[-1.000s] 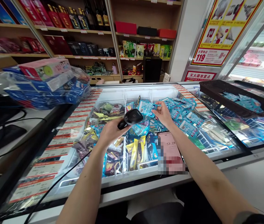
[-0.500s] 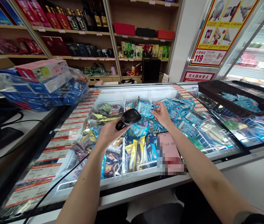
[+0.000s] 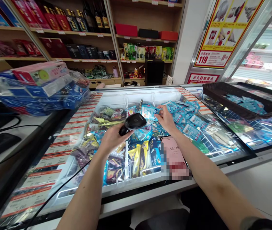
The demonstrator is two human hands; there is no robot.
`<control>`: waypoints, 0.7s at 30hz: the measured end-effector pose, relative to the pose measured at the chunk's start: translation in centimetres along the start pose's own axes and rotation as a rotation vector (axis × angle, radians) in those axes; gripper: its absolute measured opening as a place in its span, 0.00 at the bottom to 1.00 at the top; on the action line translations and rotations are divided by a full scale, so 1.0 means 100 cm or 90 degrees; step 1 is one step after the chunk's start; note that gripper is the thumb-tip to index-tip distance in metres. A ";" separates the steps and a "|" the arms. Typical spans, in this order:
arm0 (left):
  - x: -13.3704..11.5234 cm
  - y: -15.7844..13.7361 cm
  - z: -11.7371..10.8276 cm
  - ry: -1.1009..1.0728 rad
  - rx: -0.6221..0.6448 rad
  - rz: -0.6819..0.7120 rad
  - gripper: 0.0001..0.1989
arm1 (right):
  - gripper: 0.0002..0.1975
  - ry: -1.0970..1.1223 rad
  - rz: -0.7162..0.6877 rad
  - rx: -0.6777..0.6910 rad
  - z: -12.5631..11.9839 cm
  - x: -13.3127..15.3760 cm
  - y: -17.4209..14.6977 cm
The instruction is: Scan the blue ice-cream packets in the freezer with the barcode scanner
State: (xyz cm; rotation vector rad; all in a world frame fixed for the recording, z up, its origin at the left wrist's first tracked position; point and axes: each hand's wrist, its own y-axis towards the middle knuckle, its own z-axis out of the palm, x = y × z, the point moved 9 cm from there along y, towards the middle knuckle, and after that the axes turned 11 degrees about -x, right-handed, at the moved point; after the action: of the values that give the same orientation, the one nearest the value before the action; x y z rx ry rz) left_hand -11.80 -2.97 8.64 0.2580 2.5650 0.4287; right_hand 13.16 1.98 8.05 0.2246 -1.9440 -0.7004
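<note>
My left hand (image 3: 114, 136) is closed round the handle of a black barcode scanner (image 3: 136, 121), whose head points right. Its cable trails off to the lower left. Between the fingertips of my right hand (image 3: 166, 119) is the right edge of a light-blue packet (image 3: 148, 112), with its printed label side up, just beyond the scanner's head. A pile of similar blue packets (image 3: 186, 116) is spread to the right of that hand, on the freezer's glass top (image 3: 219, 145). A phone (image 3: 174, 155) showing 53:30 lies below my right forearm, partly blurred out.
Wrapped ice creams (image 3: 138, 158) fill wire baskets under the glass. A brown basket (image 3: 253, 111) holding more blue packets stands at the right. Plastic-wrapped boxes (image 3: 42, 89) are stacked at the left. Stocked shelves (image 3: 78, 59) line the back wall.
The view has shifted very slightly. Both hands keep their holds on the scanner and the blue packet, in almost the same places.
</note>
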 end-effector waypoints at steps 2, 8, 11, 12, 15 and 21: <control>0.000 0.000 0.000 0.002 0.001 0.000 0.25 | 0.16 -0.009 -0.001 -0.001 0.000 0.000 0.000; 0.001 -0.001 0.000 -0.006 0.001 -0.012 0.26 | 0.17 -0.013 0.005 -0.021 -0.003 -0.002 0.002; 0.002 -0.001 0.001 -0.011 0.000 -0.017 0.26 | 0.18 -0.025 0.017 -0.053 -0.009 -0.007 0.005; 0.003 -0.001 0.001 -0.012 -0.001 -0.018 0.25 | 0.18 -0.030 0.021 -0.069 -0.013 -0.009 0.007; 0.002 -0.001 0.000 -0.014 -0.003 -0.017 0.25 | 0.18 -0.057 0.030 -0.129 -0.026 -0.014 0.010; -0.002 -0.001 -0.004 -0.013 -0.021 -0.008 0.25 | 0.16 -0.104 0.031 -0.214 -0.054 -0.023 0.015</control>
State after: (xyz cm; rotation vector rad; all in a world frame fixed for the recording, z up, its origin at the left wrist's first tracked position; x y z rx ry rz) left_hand -11.85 -3.19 9.01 0.2328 2.5369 0.4603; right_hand 19.17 2.14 8.84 -0.0899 -1.9418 -1.0237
